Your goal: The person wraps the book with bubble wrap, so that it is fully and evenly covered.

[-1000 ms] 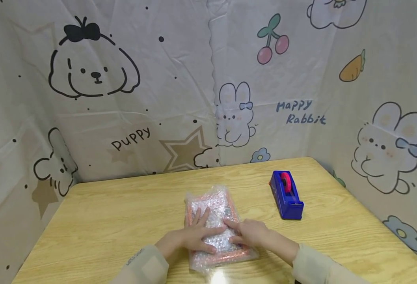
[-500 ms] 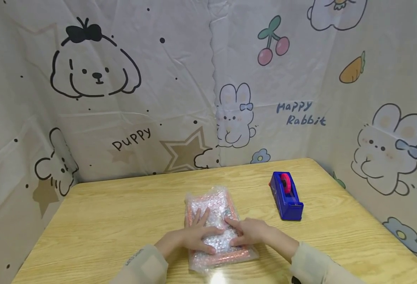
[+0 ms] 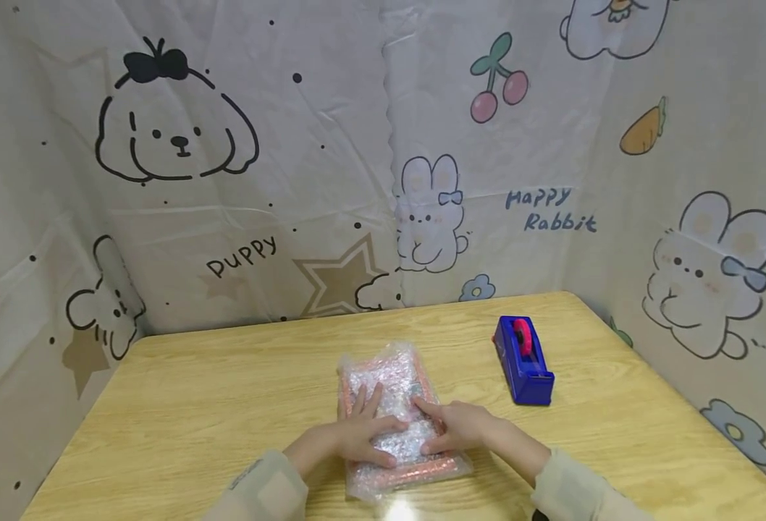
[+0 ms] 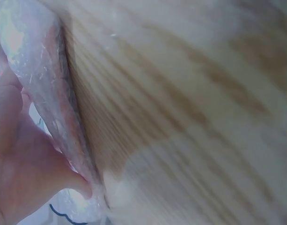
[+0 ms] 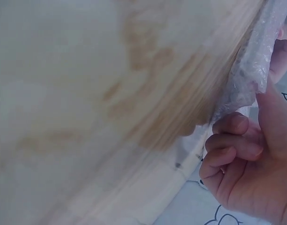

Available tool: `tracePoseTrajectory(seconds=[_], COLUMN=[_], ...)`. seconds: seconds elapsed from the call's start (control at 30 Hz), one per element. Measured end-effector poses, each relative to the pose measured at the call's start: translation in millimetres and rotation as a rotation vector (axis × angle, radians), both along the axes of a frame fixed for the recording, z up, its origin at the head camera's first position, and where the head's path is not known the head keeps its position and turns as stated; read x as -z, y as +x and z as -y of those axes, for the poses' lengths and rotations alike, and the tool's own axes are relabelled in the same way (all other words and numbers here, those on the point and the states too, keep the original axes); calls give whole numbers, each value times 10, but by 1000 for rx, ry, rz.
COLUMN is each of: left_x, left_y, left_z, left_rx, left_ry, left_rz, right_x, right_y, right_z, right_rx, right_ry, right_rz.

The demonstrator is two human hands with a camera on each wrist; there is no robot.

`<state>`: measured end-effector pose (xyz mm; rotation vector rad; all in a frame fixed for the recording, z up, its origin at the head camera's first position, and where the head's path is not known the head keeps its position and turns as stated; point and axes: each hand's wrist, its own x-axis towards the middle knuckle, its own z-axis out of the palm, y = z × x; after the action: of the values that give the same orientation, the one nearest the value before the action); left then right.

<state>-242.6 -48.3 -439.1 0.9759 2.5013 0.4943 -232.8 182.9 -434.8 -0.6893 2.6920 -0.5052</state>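
A flat rectangular package in bubble wrap [image 3: 383, 373], with an orange border showing through, lies on the table. My left hand [image 3: 360, 434] rests on it with fingers spread. From the right, my right hand [image 3: 463, 425] touches its top with index finger and thumb. In the right wrist view, the other fingers of that hand [image 5: 251, 159] curl beside the bubble-wrapped edge [image 5: 244, 79], not visibly gripping it. The left wrist view has the left hand [image 4: 31, 159] against the package [image 4: 56, 93], its fingertips mostly hidden.
A blue tape dispenser [image 3: 525, 369] with a pink-red core stands on the wood-grain table [image 3: 226, 383], to the right of the package. A cloth printed with cartoon animals [image 3: 331, 130] hangs behind the table and along both sides.
The right index finger and thumb have shifted very slightly on the package. The left hand and package stay in place, while the head view has moved a little.
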Motion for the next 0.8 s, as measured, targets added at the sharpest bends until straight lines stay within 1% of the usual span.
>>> tracePoseTrajectory(seconds=[0.1,0.2,0.33,0.43,0.5,0.57,0.73,0.8], left_x=[-7,-31,-74,-93,-108,-130,-160,-142], left_y=[-13,-51,-109,-116,-93,-44,84,106], left_z=[33,60,72,77,78,74,66,80], left_rx=[-3,-8,-14,-22,-33,-42,-60,-81], left_ry=[0,-23,-51,-54,-51,-59,-94,-85], left_rz=[11,31,60,52,23,-24,-170,-205], right_x=[2,-7,-30,-34,-30,-24,-23,-41], right_y=[-7,-35,-87,-113,-119,-115,-84,-76], right_z=[21,64,117,139,144,141,108,96], right_rx=[-8,-14,1,13,13,15,26,31], right_ry=[-3,-2,26,39,34,21,22,22], right_rz=[2,1,-14,-29,-37,-46,-137,-175])
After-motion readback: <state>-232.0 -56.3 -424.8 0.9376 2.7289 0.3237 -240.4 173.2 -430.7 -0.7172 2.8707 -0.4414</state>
